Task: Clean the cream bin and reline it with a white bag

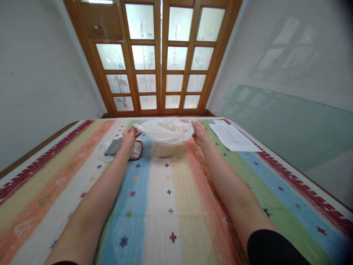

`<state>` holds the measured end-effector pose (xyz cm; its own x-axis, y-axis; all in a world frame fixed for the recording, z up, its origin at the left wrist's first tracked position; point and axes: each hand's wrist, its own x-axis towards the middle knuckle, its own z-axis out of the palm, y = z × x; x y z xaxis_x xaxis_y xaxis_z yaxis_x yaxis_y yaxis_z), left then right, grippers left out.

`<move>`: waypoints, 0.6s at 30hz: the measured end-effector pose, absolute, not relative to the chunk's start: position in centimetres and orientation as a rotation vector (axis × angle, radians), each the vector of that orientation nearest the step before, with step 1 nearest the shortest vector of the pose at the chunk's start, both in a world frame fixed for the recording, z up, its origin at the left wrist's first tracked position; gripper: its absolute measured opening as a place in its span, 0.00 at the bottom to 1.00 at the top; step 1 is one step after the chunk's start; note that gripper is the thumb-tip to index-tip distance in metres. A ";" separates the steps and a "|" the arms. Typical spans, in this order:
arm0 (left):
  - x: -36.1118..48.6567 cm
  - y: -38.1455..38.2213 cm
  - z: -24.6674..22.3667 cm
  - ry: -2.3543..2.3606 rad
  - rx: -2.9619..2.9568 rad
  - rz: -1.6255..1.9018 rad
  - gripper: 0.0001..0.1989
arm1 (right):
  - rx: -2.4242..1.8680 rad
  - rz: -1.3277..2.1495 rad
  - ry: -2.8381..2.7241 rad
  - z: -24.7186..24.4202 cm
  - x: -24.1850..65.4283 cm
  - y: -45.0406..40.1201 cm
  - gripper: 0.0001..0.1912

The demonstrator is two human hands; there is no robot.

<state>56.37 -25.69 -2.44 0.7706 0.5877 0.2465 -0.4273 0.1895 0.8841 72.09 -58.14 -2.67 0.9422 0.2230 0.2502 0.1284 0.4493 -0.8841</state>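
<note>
white, see-through film makes up the plastic bag (176,135) that we hold stretched between our two grips: our left hand (129,139) is closed on its left edge and our right hand (199,133) on its right edge, fingers pinched with just the film in them. midway between our grips and just below the bag's middle, a cream container (165,151) stands on the striped tablecloth (162,206); the film hides its upper part, so we cannot tell whether the bag goes round it or only hangs over it. beside our left grip lie a grey cloth (113,146) and a flat thing with a red-brown rim (141,150), partly behind our wrist. to the right of our right grip lies a sheet of paper (233,138) with writing; beyond both grips stand wooden doors (164,73).
</note>
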 end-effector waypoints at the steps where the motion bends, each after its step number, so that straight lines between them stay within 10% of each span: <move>1: 56.3 -25.6 -2.3 0.214 1.152 0.708 0.17 | -1.100 0.037 -0.339 -2.7 72.3 -58.2 0.25; 18: 55.8 -25.3 -1.3 0.424 0.780 0.460 0.20 | -0.895 0.012 -0.150 -1.6 71.7 -57.7 0.20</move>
<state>55.83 -25.31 -1.29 0.8203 0.5389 -0.1917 -0.2350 0.6231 0.7460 71.75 -57.69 -1.61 0.9894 0.0731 0.1255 0.0524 0.6262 -0.7779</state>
